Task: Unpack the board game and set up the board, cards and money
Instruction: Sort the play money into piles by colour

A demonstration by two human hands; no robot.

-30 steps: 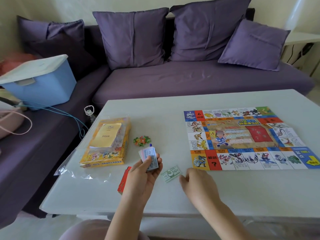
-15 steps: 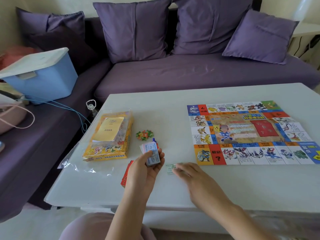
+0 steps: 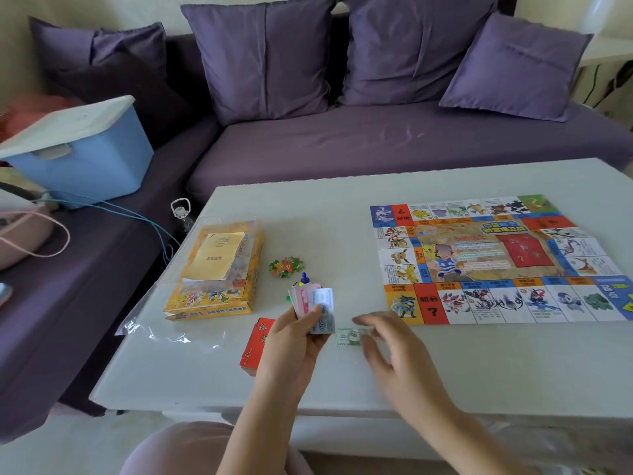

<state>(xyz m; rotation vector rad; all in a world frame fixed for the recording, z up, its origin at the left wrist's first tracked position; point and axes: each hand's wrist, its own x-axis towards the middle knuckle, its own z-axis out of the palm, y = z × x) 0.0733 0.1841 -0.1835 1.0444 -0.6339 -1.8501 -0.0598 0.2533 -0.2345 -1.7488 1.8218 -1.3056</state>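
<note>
Paper money [image 3: 315, 301] in left hand [image 3: 291, 342]; grey note [image 3: 324, 324] seemingly "200".

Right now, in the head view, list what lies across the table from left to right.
Yellow game box → pile of green and orange pieces → banknote stack in the left hand → single green banknote → game board.

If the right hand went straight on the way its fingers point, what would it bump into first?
Probably the green banknote lying flat on the table, just ahead of the right hand; blur hides whether they touch. Past it comes the left hand, holding a wad of notes.
</note>
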